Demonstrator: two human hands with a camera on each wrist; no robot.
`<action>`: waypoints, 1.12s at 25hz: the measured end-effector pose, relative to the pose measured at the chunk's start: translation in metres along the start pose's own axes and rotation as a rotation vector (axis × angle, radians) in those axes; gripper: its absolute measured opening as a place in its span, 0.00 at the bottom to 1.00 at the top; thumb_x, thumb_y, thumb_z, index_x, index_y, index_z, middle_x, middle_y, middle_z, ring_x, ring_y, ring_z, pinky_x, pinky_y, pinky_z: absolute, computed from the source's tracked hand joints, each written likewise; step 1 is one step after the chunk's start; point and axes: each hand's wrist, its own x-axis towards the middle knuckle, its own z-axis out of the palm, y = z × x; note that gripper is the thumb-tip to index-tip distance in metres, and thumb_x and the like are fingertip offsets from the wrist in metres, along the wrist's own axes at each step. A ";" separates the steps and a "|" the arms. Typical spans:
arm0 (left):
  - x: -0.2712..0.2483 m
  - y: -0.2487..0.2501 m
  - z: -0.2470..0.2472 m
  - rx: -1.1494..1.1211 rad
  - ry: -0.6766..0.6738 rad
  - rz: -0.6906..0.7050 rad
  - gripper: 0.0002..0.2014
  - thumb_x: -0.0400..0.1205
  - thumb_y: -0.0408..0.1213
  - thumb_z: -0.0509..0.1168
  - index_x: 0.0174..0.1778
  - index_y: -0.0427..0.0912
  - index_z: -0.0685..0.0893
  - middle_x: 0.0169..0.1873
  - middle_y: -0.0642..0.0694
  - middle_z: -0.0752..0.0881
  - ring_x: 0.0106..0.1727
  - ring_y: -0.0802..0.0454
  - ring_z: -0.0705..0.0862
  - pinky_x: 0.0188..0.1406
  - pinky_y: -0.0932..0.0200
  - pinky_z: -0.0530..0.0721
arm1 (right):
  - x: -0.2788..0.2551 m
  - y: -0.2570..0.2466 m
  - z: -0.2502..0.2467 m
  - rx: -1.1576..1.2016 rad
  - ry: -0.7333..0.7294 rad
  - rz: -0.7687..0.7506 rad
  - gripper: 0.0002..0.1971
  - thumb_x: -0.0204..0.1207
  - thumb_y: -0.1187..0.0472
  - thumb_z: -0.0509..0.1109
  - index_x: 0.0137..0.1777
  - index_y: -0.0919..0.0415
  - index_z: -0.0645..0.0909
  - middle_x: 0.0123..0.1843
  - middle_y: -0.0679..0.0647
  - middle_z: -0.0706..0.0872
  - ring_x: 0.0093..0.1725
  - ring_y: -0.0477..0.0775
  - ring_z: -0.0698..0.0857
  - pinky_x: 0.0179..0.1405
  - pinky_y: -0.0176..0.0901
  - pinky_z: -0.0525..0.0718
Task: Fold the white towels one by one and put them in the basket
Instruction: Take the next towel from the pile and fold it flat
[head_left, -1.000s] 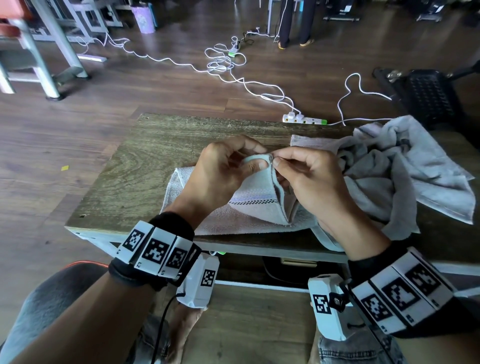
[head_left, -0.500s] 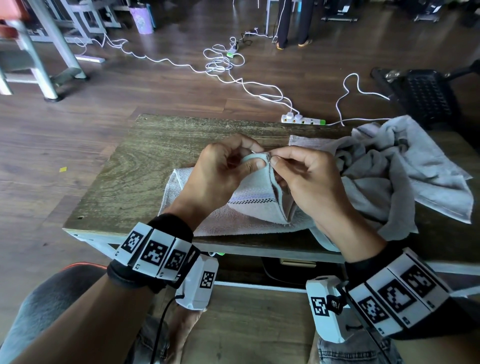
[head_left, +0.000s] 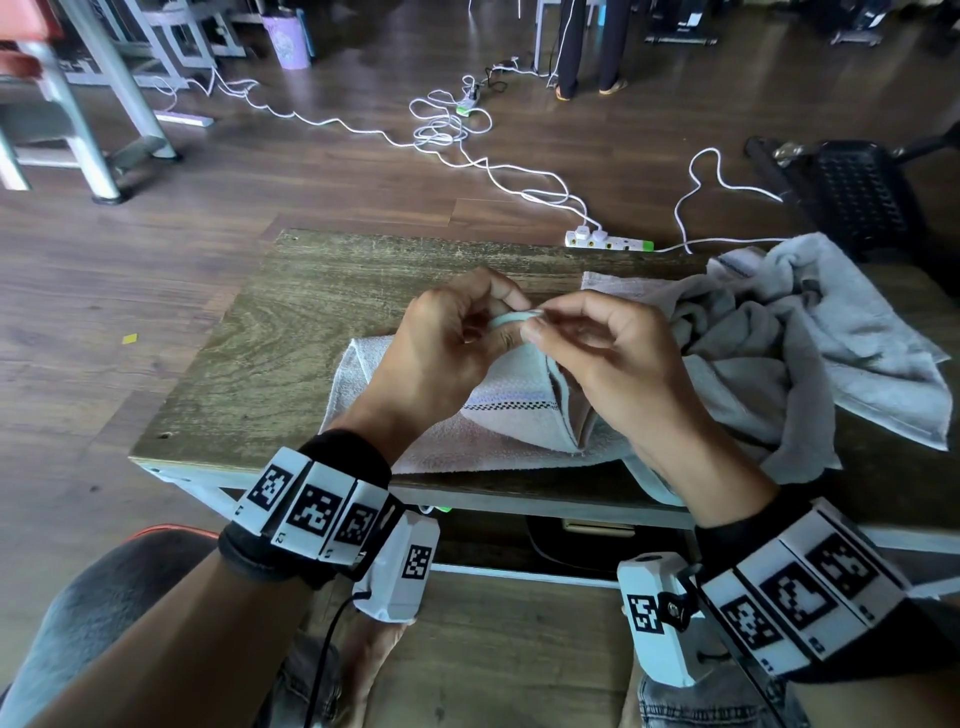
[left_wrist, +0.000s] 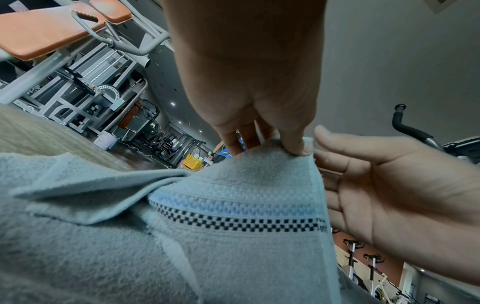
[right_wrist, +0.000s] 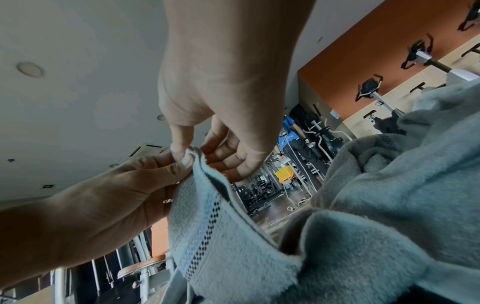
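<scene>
A white towel (head_left: 509, 410) with a blue band and a black checked stripe lies partly folded on the wooden table (head_left: 311, 291). One corner of it is raised above the table. My left hand (head_left: 511, 322) pinches that corner from the left, and its fingers (left_wrist: 293, 146) show on the towel (left_wrist: 233, 236) edge. My right hand (head_left: 537, 321) pinches the same corner from the right between thumb and forefinger (right_wrist: 188, 158). The two hands touch at the fingertips. The towel (right_wrist: 221, 246) hangs below them in loose layers.
A crumpled pile of white towels (head_left: 779, 353) covers the table's right side, close to my right wrist. A black perforated object (head_left: 857, 192) stands on the floor beyond the right corner. White cables and a power strip (head_left: 608, 241) lie behind the table.
Almost nothing: both hands keep pinching the same raised towel corner, with only slight shifts of the fingers.
</scene>
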 end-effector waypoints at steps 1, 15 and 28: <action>-0.001 -0.001 0.001 0.009 -0.005 0.001 0.08 0.80 0.34 0.73 0.51 0.38 0.83 0.40 0.43 0.90 0.42 0.43 0.89 0.47 0.38 0.86 | 0.000 0.001 0.001 -0.028 0.001 -0.006 0.03 0.76 0.61 0.78 0.49 0.58 0.90 0.42 0.49 0.93 0.41 0.41 0.89 0.44 0.28 0.82; -0.016 0.012 0.003 0.058 0.081 0.057 0.18 0.75 0.43 0.78 0.38 0.39 0.76 0.42 0.40 0.86 0.50 0.39 0.83 0.50 0.38 0.81 | -0.004 -0.011 -0.016 -0.175 -0.102 -0.302 0.04 0.81 0.67 0.71 0.48 0.59 0.86 0.40 0.49 0.89 0.41 0.47 0.88 0.45 0.42 0.86; -0.031 0.049 -0.003 -0.080 0.107 0.077 0.16 0.72 0.34 0.81 0.32 0.30 0.80 0.31 0.31 0.82 0.33 0.35 0.80 0.38 0.46 0.77 | -0.016 -0.029 -0.019 -0.210 -0.086 -0.338 0.04 0.80 0.69 0.72 0.47 0.60 0.87 0.42 0.48 0.89 0.40 0.40 0.85 0.42 0.34 0.80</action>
